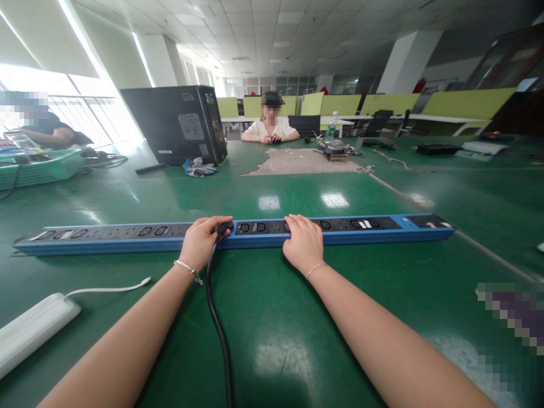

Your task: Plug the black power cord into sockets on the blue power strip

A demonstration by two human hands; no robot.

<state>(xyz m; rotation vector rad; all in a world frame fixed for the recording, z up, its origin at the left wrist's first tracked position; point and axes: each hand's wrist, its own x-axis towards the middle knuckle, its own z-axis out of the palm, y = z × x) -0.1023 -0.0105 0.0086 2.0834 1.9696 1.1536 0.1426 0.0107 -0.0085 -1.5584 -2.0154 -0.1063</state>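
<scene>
A: Left hand?
B: Left hand (198, 243), just left of frame centre. Its fingers (220, 220) point right and are closed in a pinch. Left forearm (131, 323) bare, rising from lower left.
A: Right?
B: Right hand (305, 242), just right of centre, back of hand upward. Fingers (297, 222) together and bent, pointing up and leftward; thumb lower, folded in. Right forearm (378, 328) bare, running to lower right corner.

Long blue power strip (250, 242) with black socket face, flat across green worktop (255, 294), black plug (224, 228) at its middle, cord hanging nearer.
</scene>
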